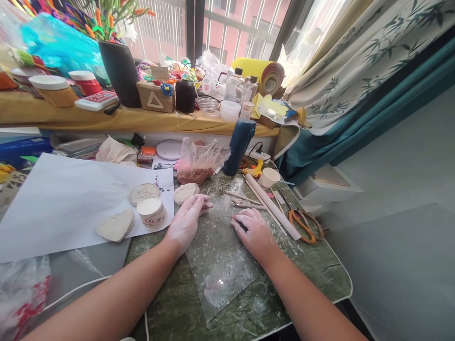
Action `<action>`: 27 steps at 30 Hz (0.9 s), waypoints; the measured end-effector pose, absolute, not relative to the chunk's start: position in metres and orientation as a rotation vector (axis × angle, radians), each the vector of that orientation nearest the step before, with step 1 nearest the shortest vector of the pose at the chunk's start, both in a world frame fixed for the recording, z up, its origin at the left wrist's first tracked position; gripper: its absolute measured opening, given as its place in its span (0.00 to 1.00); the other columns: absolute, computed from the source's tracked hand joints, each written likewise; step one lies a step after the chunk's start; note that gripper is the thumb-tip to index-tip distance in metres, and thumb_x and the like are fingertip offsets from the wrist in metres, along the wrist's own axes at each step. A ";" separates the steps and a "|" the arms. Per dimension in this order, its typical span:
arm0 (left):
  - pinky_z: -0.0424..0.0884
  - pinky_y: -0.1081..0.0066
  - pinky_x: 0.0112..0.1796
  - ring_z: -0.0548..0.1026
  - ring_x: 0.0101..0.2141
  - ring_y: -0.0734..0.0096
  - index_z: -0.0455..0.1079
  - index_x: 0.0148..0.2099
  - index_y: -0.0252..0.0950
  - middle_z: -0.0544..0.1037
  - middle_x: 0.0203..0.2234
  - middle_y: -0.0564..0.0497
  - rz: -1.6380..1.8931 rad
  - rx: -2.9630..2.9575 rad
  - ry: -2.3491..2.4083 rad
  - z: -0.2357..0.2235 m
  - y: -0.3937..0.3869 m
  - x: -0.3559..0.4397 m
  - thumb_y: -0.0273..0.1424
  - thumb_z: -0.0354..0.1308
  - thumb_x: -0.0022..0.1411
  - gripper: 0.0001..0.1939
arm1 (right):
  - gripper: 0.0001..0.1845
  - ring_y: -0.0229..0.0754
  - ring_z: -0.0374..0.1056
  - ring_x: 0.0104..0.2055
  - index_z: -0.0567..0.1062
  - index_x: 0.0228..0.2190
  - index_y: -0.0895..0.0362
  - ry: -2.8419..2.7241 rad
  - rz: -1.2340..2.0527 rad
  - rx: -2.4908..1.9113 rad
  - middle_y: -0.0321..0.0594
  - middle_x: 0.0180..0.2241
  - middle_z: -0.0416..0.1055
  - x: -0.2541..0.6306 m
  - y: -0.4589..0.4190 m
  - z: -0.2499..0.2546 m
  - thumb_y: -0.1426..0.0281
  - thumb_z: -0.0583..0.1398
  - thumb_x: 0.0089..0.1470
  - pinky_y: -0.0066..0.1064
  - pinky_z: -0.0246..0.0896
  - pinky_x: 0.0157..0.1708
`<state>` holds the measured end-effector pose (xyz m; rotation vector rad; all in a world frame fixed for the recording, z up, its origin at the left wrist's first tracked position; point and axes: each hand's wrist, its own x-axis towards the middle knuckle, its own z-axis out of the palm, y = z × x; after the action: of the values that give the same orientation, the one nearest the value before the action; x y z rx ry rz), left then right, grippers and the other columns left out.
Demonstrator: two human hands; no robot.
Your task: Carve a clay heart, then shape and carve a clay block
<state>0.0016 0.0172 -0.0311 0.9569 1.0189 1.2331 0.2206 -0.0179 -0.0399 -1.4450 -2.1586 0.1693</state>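
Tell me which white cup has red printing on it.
The left cup, beside your left hand; the right cup, by the pale rod, shows a plain side.

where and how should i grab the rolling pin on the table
Probably around the middle of the rolling pin, from above with the right hand, which is nearer. It lies flat and is long, straight and round, so the middle should balance. A thin stick runs along its left side, and scissors crowd its near end.
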 end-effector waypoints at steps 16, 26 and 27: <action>0.68 0.60 0.56 0.78 0.44 0.62 0.75 0.44 0.37 0.80 0.35 0.49 1.218 0.941 1.037 -0.023 0.016 0.002 0.49 0.66 0.59 0.21 | 0.11 0.46 0.72 0.44 0.83 0.39 0.52 -2.317 0.358 -1.259 0.42 0.39 0.79 0.222 -0.040 -0.034 0.65 0.59 0.67 0.40 0.68 0.51; 0.67 0.58 0.57 0.77 0.44 0.60 0.75 0.45 0.38 0.80 0.36 0.48 1.179 0.995 1.049 -0.021 0.015 0.002 0.50 0.65 0.59 0.21 | 0.10 0.51 0.73 0.44 0.83 0.35 0.53 -1.911 0.265 -1.663 0.44 0.38 0.80 0.233 -0.020 -0.041 0.66 0.61 0.63 0.44 0.68 0.49; 0.67 0.58 0.57 0.78 0.44 0.60 0.75 0.45 0.38 0.80 0.36 0.48 1.185 0.995 1.051 -0.022 0.015 0.002 0.49 0.65 0.59 0.21 | 0.10 0.51 0.73 0.45 0.83 0.36 0.53 -1.943 0.269 -1.638 0.44 0.38 0.80 0.227 -0.021 -0.041 0.65 0.60 0.64 0.44 0.68 0.50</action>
<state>0.0025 0.0148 -0.0215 0.9954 1.0508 1.1850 0.2273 -0.0207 -0.0406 -1.6383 -1.9433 0.2685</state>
